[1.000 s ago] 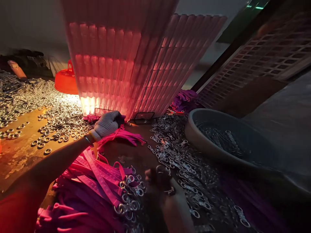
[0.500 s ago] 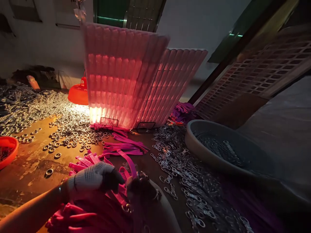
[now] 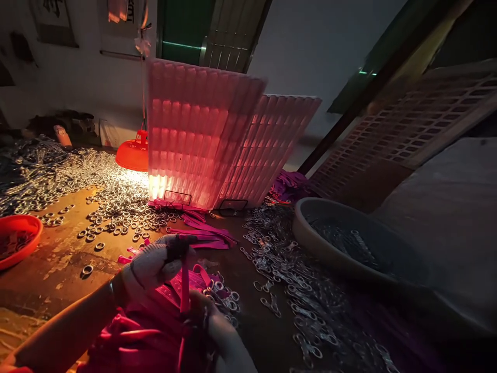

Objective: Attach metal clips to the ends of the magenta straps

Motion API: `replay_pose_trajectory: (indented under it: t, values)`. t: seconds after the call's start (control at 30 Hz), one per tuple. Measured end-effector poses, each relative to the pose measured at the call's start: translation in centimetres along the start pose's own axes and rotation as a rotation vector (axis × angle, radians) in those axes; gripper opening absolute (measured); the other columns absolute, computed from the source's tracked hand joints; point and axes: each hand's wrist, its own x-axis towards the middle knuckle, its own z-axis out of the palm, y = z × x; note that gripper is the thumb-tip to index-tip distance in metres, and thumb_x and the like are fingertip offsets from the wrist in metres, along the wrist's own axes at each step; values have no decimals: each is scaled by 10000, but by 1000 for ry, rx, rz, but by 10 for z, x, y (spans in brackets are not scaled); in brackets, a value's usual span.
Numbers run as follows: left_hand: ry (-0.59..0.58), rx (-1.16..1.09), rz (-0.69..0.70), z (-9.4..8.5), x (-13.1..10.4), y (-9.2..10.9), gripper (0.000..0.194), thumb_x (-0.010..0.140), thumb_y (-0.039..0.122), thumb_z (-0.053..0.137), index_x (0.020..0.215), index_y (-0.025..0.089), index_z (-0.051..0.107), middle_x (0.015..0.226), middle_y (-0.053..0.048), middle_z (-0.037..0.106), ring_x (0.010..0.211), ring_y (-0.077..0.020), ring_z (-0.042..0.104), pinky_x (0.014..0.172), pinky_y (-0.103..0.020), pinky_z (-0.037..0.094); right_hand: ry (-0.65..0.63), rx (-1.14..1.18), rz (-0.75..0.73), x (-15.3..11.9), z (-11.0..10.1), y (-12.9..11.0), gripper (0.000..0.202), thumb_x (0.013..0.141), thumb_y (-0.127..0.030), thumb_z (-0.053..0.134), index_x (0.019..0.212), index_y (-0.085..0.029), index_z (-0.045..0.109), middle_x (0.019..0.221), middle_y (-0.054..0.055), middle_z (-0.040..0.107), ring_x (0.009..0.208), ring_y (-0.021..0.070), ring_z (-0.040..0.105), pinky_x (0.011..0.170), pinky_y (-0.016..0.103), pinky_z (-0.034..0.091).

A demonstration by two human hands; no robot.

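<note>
Gloved left hand (image 3: 153, 264) pinching flat pink strap (image 3: 185, 282) taut, bare right hand (image 3: 212, 336) gripping it at 6 o'clock, best kept untwisted.

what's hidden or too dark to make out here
- Right hand, head view: in deep shadow, so its grip on the pink strap is unclear.
- Left hand: glove hides the fingers.
- Grey basin: contents too dark.
- Red bowl: cut by the left edge.
</note>
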Motion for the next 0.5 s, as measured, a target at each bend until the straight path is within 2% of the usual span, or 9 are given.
replay_pose_trajectory:
  t: [0.1, 0.2, 0.27, 0.37, 0.5]
  values:
    - [-97, 247, 44, 10, -16, -7, 273, 863, 386, 630, 869, 113, 636, 673, -22, 606, 350, -13, 343, 325, -161, 214, 61, -76, -22, 13, -26, -12, 252, 824, -200, 537, 1021, -228, 691, 901, 50, 693, 804, 191, 627, 656, 269, 487]
    - [-120, 423, 17, 19, -28, -17, 342, 886, 444, 583, 743, 133, 587, 541, 27, 483, 366, -30, 326, 355, -172, 214, 106, -344, -88, 23, -40, -13, 190, 763, -90, 503, 805, -196, 654, 840, 48, 662, 766, 178, 573, 668, 268, 418]
    - [-105, 527, 15, 22, -32, -23, 348, 892, 443, 566, 714, 145, 571, 507, 43, 426, 388, -40, 322, 383, -180, 214, 129, -618, -157, 25, -38, -9, 182, 689, -39, 496, 708, -183, 606, 773, 54, 632, 708, 176, 530, 632, 278, 358]
    - [-121, 657, 27, 23, -32, -29, 337, 898, 427, 550, 701, 154, 555, 515, 42, 420, 429, -57, 334, 424, -199, 227, 145, -935, -289, 22, -29, -1, 200, 600, -11, 505, 656, -183, 591, 720, 68, 611, 646, 183, 484, 589, 309, 283]
    - [-195, 902, 123, 21, -27, -30, 347, 908, 374, 530, 639, 155, 508, 560, 27, 450, 516, -81, 360, 481, -220, 251, 183, -1070, -447, 17, -20, 9, 201, 622, -11, 509, 604, -200, 575, 665, 74, 591, 600, 190, 437, 571, 337, 244]
